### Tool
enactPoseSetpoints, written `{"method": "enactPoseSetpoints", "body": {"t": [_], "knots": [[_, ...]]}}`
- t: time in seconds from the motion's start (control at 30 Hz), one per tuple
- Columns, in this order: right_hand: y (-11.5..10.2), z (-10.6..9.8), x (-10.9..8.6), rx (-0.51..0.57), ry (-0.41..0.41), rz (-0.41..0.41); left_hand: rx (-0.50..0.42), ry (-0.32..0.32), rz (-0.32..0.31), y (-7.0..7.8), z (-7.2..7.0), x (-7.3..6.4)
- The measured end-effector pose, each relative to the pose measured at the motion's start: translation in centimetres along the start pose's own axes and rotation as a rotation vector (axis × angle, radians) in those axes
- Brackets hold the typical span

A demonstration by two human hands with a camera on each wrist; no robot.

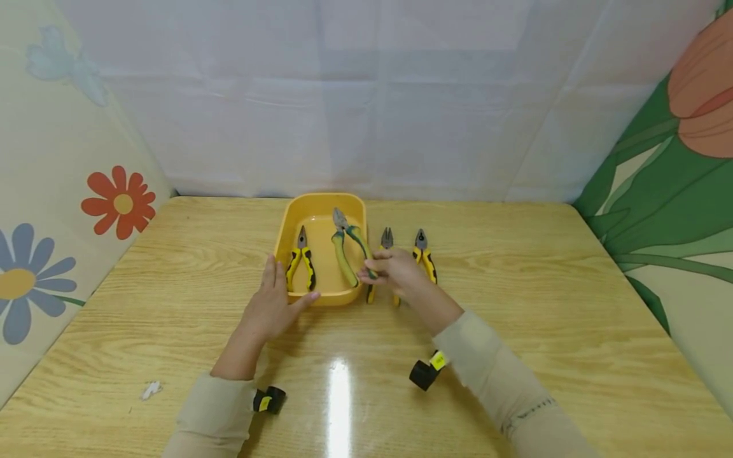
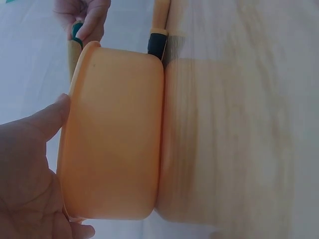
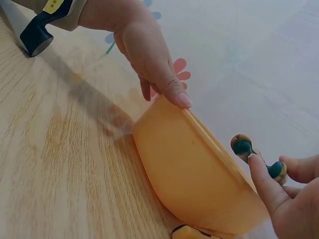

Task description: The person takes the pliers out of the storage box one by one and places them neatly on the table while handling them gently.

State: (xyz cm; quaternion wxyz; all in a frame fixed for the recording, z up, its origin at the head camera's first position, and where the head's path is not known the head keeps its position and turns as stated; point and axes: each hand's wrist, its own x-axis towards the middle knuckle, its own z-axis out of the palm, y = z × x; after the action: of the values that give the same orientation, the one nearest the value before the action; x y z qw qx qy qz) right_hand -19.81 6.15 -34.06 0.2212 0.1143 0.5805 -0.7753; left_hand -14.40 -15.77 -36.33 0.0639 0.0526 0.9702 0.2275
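My right hand [image 1: 397,270] pinches one handle of the green-and-yellow-handled diagonal cutters [image 1: 345,254] at the right rim of a yellow plastic bin [image 1: 324,299]. Their jaws point away over the bin, with the handles spread. In the right wrist view, thumb and fingertips grip the green-and-tan handle end [image 3: 275,171]. My left hand [image 1: 272,308] rests at the bin's front left corner, its fingers straight along the side and its thumb on the front rim. Inside the bin lie black-and-yellow long-nose pliers [image 1: 301,257], jaws pointing away.
Right of the bin, two more black-and-yellow pliers lie on the wooden table [image 1: 504,267]: one pair [image 1: 387,238] partly behind my right hand, another pair [image 1: 422,242] beside it. A small white scrap [image 1: 151,390] lies at the front left. A white cloth backdrop [image 1: 366,127] hangs behind.
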Motion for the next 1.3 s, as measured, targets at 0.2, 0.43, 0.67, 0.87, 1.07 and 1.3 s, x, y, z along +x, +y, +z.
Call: {"method": "enactPoseSetpoints", "body": {"t": [0.2,0.43,0.67,0.87,1.07,1.3], "knots": [[0.4,-1.0,-0.6,-0.006,-0.040,-0.046,-0.019,-0.001,-0.005,0.0,0.0,-0.1],[0.9,-1.8,-1.0,-0.011,-0.075,-0.092,-0.023,-0.003,-0.013,-0.1,0.0,-0.2],[1.0,-2.8,-1.5,0.028,-0.053,-0.098,-0.017,-0.005,-0.007,-0.1,0.1,-0.1],[1.0,-3.4,-1.6,0.018,-0.067,-0.121,-0.019,0.004,-0.005,-0.2,0.1,-0.1],[1.0,-3.9,-1.7,0.024,-0.067,-0.120,-0.019,0.005,-0.004,-0.1,0.1,-0.1],[1.0,-4.6,-2.0,0.051,-0.055,-0.093,-0.029,0.010,-0.002,-0.1,0.1,-0.2]]}}
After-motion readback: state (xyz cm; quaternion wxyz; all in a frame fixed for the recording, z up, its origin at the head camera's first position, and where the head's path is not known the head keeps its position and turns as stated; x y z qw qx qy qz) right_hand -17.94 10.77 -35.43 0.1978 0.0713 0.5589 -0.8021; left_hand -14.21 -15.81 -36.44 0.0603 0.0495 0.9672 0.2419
